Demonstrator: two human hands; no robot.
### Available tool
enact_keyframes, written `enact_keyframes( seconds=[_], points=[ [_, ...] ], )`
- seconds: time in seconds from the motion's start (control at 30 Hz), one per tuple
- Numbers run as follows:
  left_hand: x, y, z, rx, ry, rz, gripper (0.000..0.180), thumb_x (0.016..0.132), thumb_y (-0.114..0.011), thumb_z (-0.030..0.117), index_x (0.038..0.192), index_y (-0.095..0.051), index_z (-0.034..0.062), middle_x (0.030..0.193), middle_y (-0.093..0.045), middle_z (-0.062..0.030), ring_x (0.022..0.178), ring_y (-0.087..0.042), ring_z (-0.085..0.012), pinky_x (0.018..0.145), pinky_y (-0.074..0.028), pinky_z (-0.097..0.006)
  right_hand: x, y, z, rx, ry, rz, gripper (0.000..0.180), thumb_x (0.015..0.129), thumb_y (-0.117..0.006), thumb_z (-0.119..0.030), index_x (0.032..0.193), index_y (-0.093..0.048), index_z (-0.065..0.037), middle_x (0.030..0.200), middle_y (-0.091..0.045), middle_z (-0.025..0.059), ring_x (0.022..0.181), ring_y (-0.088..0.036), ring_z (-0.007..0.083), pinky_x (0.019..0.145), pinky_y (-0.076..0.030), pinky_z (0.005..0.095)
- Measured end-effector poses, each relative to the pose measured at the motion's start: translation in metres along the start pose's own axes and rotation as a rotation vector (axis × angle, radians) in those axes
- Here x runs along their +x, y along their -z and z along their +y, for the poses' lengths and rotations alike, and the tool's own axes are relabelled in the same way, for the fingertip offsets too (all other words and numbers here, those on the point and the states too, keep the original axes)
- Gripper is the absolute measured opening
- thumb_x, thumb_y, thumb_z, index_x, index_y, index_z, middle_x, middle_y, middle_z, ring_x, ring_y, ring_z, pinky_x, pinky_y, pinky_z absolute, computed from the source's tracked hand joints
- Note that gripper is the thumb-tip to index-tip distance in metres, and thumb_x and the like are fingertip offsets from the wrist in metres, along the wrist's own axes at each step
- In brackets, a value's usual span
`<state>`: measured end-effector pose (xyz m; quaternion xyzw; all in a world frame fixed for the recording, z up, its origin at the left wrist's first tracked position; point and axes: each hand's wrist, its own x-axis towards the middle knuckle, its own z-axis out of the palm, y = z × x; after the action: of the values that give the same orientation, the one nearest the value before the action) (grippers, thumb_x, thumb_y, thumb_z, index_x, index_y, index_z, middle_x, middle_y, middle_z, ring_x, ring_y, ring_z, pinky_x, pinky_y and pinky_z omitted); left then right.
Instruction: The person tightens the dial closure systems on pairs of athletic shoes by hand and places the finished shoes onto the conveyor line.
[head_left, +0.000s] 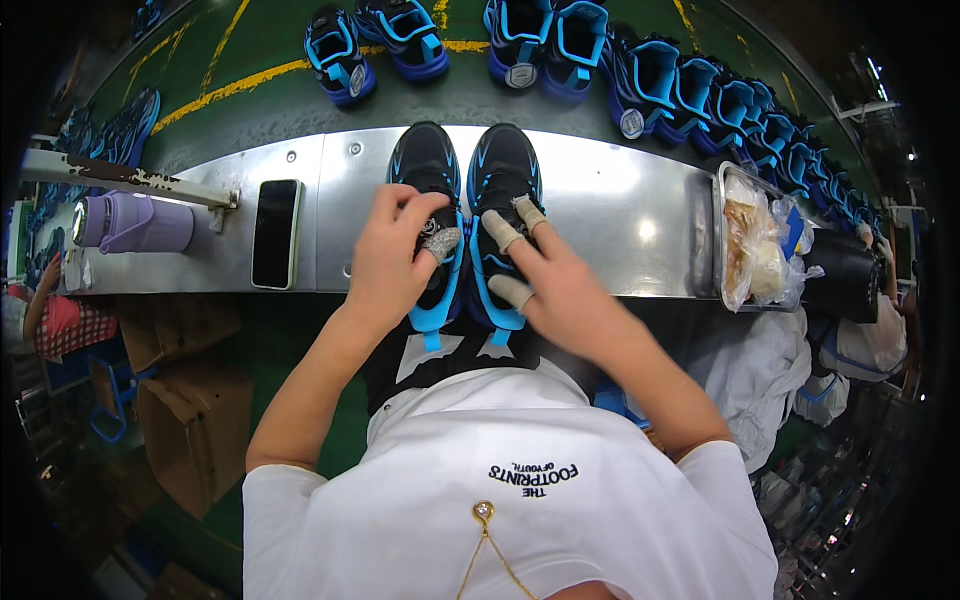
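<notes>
Two black sneakers with blue trim stand side by side at the metal bench's near edge, toes pointing away from me. Over the tongue and laces of the left sneaker (424, 150) is my left hand (392, 255), fingers bent. Its wrapped thumb and its index finger are apart, with black tongue showing between them. My right hand (560, 280) lies on the right sneaker (505, 155) with spread fingers, several tips wrapped in beige tape. Those fingertips touch the tongue and collar area. Blue heel loops hang toward me. My fingers cover part of the laces on both shoes.
On the metal bench (620, 220), left, are a phone (277, 235), a purple jug (150, 222) and a chipped metal bar (120, 172). A tray (722, 235) of bagged items sits right. Beyond, similar sneakers (650, 80) line a green surface. Cardboard boxes (195, 435) stand below left.
</notes>
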<state>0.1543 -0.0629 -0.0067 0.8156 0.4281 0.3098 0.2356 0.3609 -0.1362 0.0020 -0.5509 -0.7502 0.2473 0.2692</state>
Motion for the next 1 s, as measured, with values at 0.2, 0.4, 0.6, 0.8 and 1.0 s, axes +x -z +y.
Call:
enact_keyframes(
  seconds=[0.2,0.4,0.6,0.8,1.0],
  points=[
    [-0.003,0.002,-0.002,-0.108,0.114,0.004,0.032,0.074,-0.067,-0.004,0.105,-0.068,0.0053,0.093,-0.056,-0.0048,0.070,-0.052,-0.0154,0.063,-0.044,-0.026,0.023,0.027,0.012,-0.002,0.068,0.079,0.030,0.085,-0.068,-0.007,0.114,-0.070,-0.011,0.111,-0.065,0.0140,0.099,-0.062,0.0338,0.085,-0.053,0.0397],
    [0.006,0.020,-0.004,-0.229,0.168,-0.259,0.030,0.075,-0.062,-0.007,0.101,-0.069,0.0047,0.098,-0.060,-0.0041,0.074,-0.054,-0.0134,0.066,-0.044,-0.024,0.020,0.003,0.025,0.102,0.043,0.156,0.026,0.081,-0.073,-0.008,0.107,-0.073,-0.011,0.091,-0.059,0.0084,0.089,-0.060,0.0284,0.079,-0.051,0.0366],
    [0.005,0.012,-0.007,-0.209,0.128,-0.193,0.028,0.076,-0.063,-0.007,0.101,-0.069,0.0041,0.102,-0.060,-0.0039,0.075,-0.054,-0.0117,0.066,-0.043,-0.023,0.028,0.003,0.025,0.207,0.119,0.114,0.028,0.078,-0.077,-0.011,0.106,-0.074,-0.013,0.087,-0.055,0.0073,0.081,-0.057,0.0254,0.072,-0.049,0.0364],
    [0.002,0.011,0.007,-0.132,0.237,-0.092,0.032,0.076,-0.065,-0.005,0.106,-0.069,0.0061,0.099,-0.057,-0.0022,0.072,-0.050,-0.0107,0.066,-0.042,-0.024,0.032,0.016,0.030,0.262,-0.029,0.010,0.029,0.076,-0.077,-0.012,0.104,-0.072,-0.011,0.088,-0.055,0.0087,0.084,-0.058,0.0278,0.074,-0.049,0.0371],
    [0.008,0.025,-0.004,-0.326,0.256,-0.281,0.040,0.078,-0.065,-0.003,0.116,-0.067,0.0063,0.095,-0.056,-0.0015,0.074,-0.048,-0.0108,0.067,-0.042,-0.024,0.024,0.006,0.032,0.078,0.079,0.093,0.029,0.078,-0.072,-0.001,0.106,-0.066,-0.005,0.095,-0.061,0.0101,0.090,-0.058,0.0302,0.078,-0.049,0.0372]
  ],
)
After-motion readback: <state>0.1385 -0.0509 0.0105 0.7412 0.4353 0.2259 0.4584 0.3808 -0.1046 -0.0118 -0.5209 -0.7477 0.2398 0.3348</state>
